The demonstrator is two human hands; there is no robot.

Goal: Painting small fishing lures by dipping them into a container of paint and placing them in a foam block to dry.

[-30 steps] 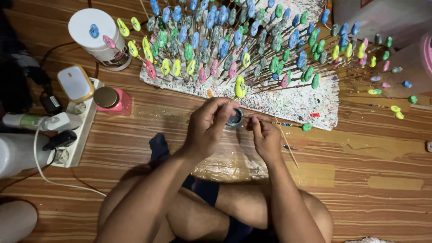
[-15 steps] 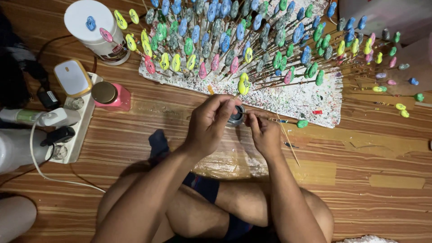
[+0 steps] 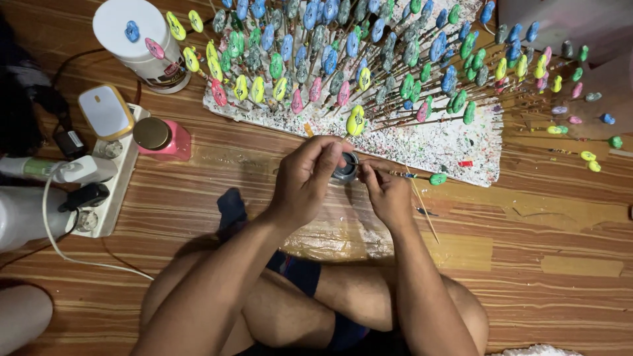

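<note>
My left hand [image 3: 306,178] is curled around a small dark round pot [image 3: 345,167], held just above the wooden floor. My right hand [image 3: 389,194] pinches a thin stick [image 3: 402,174] that lies sideways, one end at the pot and a green painted piece [image 3: 438,178] on the other end. Both hands meet in front of a paint-spattered white foam board [image 3: 455,142]. Many sticks topped with blue, green, yellow, pink and grey pieces [image 3: 343,53] stand stuck in it. A yellow piece [image 3: 356,121] stands nearest my hands.
A white tub [image 3: 138,43], a pink jar with a gold lid [image 3: 161,137] and a power strip with plugs [image 3: 99,191] sit to the left. Loose painted pieces [image 3: 587,157] lie at right. A crinkled plastic sheet [image 3: 336,234] lies by my crossed legs [image 3: 297,310].
My hands stay together at the pot with small finger movements. The view has shifted slightly, so the board sits a little higher in frame.
</note>
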